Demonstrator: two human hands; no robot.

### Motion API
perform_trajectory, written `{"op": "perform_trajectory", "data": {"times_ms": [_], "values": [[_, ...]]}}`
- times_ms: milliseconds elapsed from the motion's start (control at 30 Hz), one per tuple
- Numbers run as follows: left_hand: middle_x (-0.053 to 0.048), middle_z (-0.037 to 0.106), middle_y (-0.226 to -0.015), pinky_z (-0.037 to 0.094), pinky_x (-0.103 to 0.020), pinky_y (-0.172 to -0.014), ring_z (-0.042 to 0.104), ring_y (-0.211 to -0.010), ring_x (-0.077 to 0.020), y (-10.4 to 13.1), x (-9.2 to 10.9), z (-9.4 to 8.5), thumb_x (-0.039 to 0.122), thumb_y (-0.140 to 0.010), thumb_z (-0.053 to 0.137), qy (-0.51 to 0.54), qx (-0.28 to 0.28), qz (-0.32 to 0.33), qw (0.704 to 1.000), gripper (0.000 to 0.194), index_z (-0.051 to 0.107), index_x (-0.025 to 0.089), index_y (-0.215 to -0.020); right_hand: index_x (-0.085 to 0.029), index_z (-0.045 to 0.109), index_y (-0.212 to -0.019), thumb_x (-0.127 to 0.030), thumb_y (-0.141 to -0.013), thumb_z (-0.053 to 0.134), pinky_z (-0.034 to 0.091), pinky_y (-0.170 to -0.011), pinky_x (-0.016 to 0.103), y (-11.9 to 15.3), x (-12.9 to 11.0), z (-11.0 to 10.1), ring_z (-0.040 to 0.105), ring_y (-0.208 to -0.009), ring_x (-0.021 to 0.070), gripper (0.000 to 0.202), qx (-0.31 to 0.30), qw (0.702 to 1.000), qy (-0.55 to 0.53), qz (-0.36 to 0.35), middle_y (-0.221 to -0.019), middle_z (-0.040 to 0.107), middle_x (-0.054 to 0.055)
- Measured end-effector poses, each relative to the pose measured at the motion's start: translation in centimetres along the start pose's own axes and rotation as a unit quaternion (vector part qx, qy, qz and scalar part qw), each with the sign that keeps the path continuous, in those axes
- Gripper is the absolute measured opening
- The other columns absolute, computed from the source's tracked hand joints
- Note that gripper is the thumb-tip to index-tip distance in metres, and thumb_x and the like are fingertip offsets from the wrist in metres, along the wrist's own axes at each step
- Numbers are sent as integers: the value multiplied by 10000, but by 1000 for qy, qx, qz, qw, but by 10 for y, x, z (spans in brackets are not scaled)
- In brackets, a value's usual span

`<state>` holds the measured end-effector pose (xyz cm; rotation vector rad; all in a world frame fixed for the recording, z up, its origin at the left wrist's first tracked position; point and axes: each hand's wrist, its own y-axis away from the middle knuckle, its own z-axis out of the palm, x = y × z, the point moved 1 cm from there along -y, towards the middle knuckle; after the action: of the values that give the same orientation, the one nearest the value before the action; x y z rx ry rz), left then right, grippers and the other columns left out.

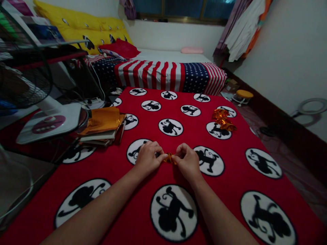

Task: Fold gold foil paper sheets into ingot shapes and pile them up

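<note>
A small crumpled piece of shiny orange-gold foil (169, 158) is held between my two hands, just above the red cloth with black figures in white circles (168, 173). My left hand (150, 157) pinches its left end between thumb and fingers. At its right end, my right hand (187, 160) pinches it in the same way. Several crumpled orange foil pieces (223, 119) lie at the right on the cloth. To the left rests a stack of papers with an orange foil sheet (103, 119) on top.
A white fan base (51, 119) stands left beside a desk (63, 56). Behind the cloth is a bed with a striped and starred cover (158, 75). A round yellow-topped stool (244, 94) stands on the floor at the right.
</note>
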<state>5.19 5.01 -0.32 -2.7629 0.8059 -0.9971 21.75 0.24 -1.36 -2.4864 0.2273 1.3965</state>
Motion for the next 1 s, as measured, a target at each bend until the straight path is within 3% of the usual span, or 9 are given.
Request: {"op": "perform_trajectory", "data": {"times_ms": [133, 300, 533, 1000], "values": [[-4, 653, -731, 362, -300, -735, 542, -762, -163, -2, -6, -2, 305, -770, 706, 57, -16, 2, 998, 185, 655, 191, -633, -212, 511, -694, -194, -629, 667, 374, -494, 213, -2, 1, -2, 496, -516, 106, 170, -7, 993, -112, 46, -589, 556, -49], [4, 680, -741, 381, -280, -742, 571, -742, -141, -4, -9, -3, 281, -804, 666, 120, -28, -2, 992, 170, 672, 187, -663, -170, 664, -858, -264, -594, 721, 464, -554, 245, -4, -3, -5, 564, -556, 128, 287, -44, 966, -232, 102, -607, 623, -18], [5, 688, -744, 394, -273, -758, 584, -757, -139, -4, -10, -5, 257, -839, 620, 129, -39, 7, 991, 179, 697, 193, -690, -167, 725, -696, -258, -566, 726, 452, -537, 243, -4, 0, -6, 577, -551, 135, 159, -59, 965, -226, 121, -617, 671, 15], [1, 653, -677, 389, -265, -709, 552, -690, -130, -3, -7, -6, 238, -849, 599, 115, -21, 13, 993, 204, 685, 177, -674, -158, 703, -686, -274, -594, 707, 436, -531, 243, -3, -3, -6, 567, -540, 135, 147, -70, 961, -231, 132, -596, 654, 11]]}}
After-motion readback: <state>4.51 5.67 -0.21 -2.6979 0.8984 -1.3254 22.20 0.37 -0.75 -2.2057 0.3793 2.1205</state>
